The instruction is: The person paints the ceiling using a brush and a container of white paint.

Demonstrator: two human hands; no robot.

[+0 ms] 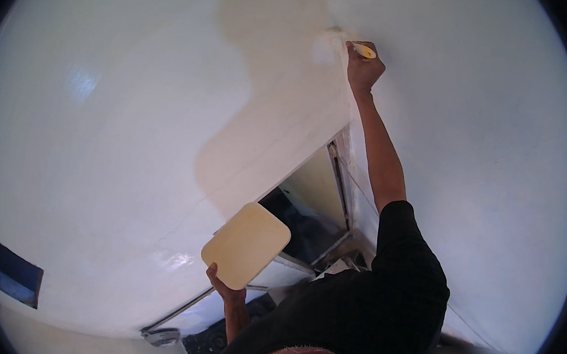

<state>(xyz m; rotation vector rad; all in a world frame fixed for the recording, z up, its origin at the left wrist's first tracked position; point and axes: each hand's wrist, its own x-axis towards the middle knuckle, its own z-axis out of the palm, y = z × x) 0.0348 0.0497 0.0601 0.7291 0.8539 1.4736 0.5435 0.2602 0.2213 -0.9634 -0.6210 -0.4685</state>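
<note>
My right hand (365,70) is raised high at the corner between two pale walls, closed around the yellow-and-white handle of a tool (364,51), probably a brush. The tool's tip meets the corner beside a small whitish patch (327,47); its exact shape is hard to make out. Lower and to the left, my left hand (225,281) grips a cream rounded-rectangular container or lid (246,244) by its lower edge, thumb along the side. A shadow falls on the left wall (127,131) around the corner.
Below the hands is a doorway (302,198) with a dark interior and metal frame. A small dark opening (10,265) is in the wall at lower left. Below are a ledge and dark items (193,346). The right wall (498,160) stands beside my arm.
</note>
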